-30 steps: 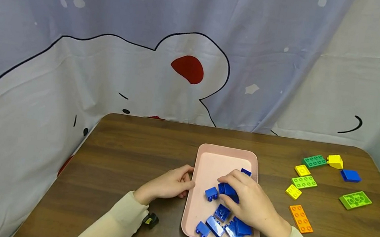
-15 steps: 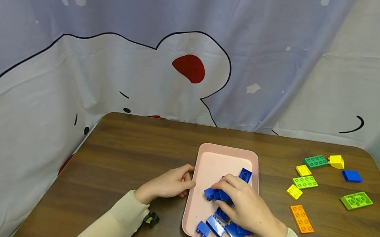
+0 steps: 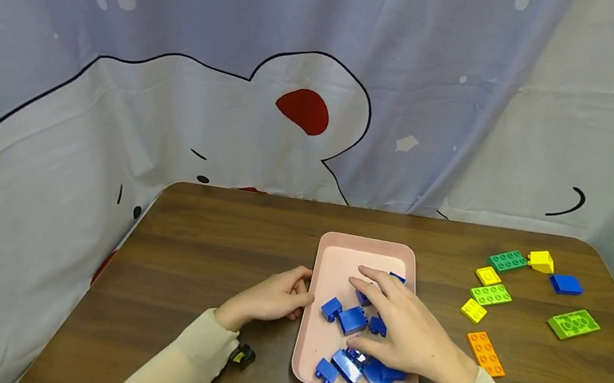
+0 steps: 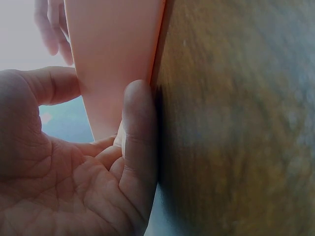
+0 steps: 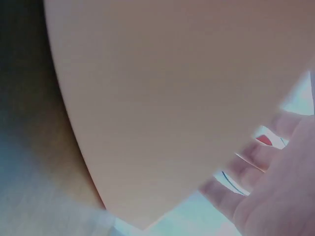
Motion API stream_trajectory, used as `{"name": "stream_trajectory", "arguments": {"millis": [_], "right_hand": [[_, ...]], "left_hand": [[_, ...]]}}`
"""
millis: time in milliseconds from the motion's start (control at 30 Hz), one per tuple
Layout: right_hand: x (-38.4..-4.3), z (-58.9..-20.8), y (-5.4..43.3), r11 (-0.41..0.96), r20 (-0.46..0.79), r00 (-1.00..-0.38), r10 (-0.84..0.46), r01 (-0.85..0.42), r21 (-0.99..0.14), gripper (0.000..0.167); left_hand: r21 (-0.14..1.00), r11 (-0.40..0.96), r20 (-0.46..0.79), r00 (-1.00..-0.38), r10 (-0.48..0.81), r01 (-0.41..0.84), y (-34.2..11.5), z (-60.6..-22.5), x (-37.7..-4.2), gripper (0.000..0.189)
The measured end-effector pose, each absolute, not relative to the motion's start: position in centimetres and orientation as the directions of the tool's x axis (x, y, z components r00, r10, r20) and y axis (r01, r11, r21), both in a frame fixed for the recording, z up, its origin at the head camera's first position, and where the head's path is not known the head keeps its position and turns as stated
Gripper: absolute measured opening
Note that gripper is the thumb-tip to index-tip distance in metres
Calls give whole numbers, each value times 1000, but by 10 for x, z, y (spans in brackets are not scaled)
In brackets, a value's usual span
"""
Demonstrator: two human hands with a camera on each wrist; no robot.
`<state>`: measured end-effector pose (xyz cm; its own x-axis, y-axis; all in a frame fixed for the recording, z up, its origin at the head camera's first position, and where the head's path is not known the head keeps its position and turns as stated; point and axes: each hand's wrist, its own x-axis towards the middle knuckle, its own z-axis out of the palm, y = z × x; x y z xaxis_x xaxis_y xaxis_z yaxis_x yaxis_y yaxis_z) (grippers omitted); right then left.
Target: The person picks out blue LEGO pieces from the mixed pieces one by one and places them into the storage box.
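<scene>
In the head view, a pink tray (image 3: 365,244) with several blue building bricks (image 3: 352,320) lies on the table. My left hand (image 3: 268,297) holds the tray's left side, thumb at the rim and the other fingers bent against the outer wall. The left wrist view shows that hand (image 4: 88,162) close up, thumb and index finger spanning the height of the tray wall (image 4: 113,59). Over the bricks my right hand (image 3: 411,330) is spread, thumb apart from the fingers, with nothing between them. It covers some bricks on the tray's right. The right wrist view shows mostly tray wall (image 5: 172,98).
Right of the tray lie loose bricks on the wooden table (image 3: 230,233): an orange one (image 3: 486,353), a light green one (image 3: 491,294), a dark green one (image 3: 507,261), several yellow ones and two blue ones. A patterned curtain (image 3: 206,112) hangs behind the table.
My right hand has spread its fingers and let go of the blue bricks it was moving. Those bricks now lie further left in the tray. The left hand has stayed put.
</scene>
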<state>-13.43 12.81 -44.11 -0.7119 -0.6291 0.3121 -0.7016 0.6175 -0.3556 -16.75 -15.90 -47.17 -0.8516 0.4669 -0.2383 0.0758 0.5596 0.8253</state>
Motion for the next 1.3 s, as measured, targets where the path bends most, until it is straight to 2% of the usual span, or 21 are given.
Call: {"name": "stream_trajectory", "arguments": {"millis": [400,733,1000,1300], "right_hand": [[-148,-431,150,693,297,-767,-569,-641,-329,90],[-154,-436,181,743,293,-807,-512,-587,-320,88],[-154,-435,237,818,289,-857,-426,-501,-281,84],[-144,-442,324,890,305,-897,-319,-395,-230,90]], "left_hand": [[822,563,-230,-855,464,85,-161,-472,-168,54],[823,564,-239,-853,464,76,-159,-471,-167,54],[822,563,-235,-852,468,82,-159,-471,-168,54],[819,567,-233,-852,469,88,-158,-473,-167,53]]}}
